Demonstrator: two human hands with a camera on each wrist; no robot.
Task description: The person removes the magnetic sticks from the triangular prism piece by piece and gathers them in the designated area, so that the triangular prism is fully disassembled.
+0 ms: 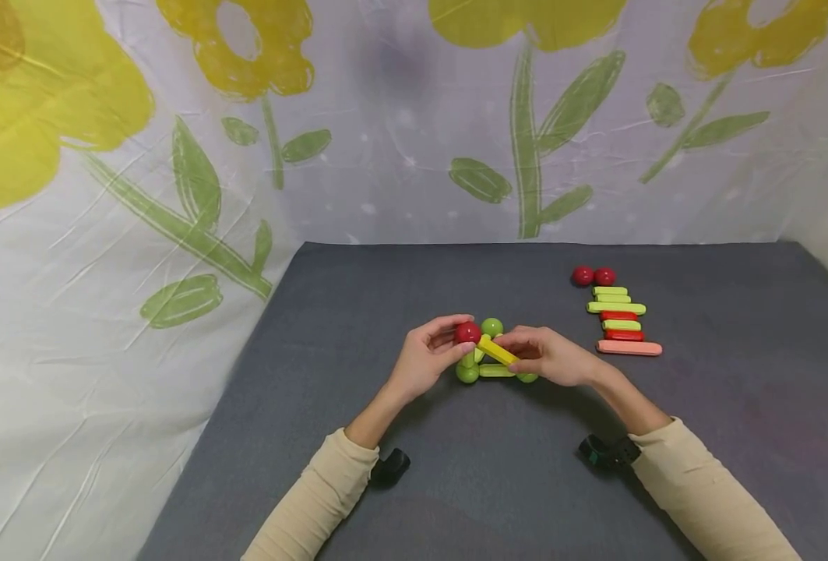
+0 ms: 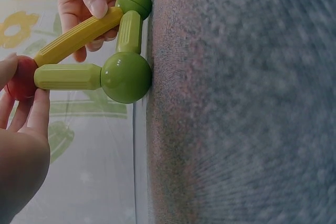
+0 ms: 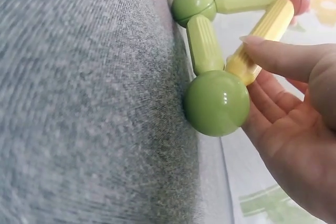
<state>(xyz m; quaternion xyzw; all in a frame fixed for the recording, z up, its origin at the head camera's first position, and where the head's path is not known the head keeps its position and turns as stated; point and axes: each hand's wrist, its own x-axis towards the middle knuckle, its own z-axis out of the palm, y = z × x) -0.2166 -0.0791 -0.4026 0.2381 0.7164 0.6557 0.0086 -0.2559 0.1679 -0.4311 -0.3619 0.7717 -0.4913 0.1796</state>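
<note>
At the middle of the table, my left hand (image 1: 421,360) grips a red ball (image 1: 467,333) between thumb and fingers. My right hand (image 1: 557,357) pinches a yellow rod (image 1: 498,351) that slants from the red ball down to a green ball (image 3: 216,103) on the right. A light green rod (image 2: 68,76) links the red ball to another green ball (image 2: 126,77) standing on the table. Between these two green balls runs a second light green rod (image 3: 205,44), low on the cloth. Behind, a third green ball (image 1: 492,327) is partly hidden by the hands.
To the right on the dark table (image 1: 280,436) lies a column of loose rods, several yellow-green (image 1: 615,308), two red (image 1: 624,336) and one pink (image 1: 629,348). Two red balls (image 1: 593,276) sit behind them. A flower-patterned cloth (image 1: 385,187) hangs behind the table.
</note>
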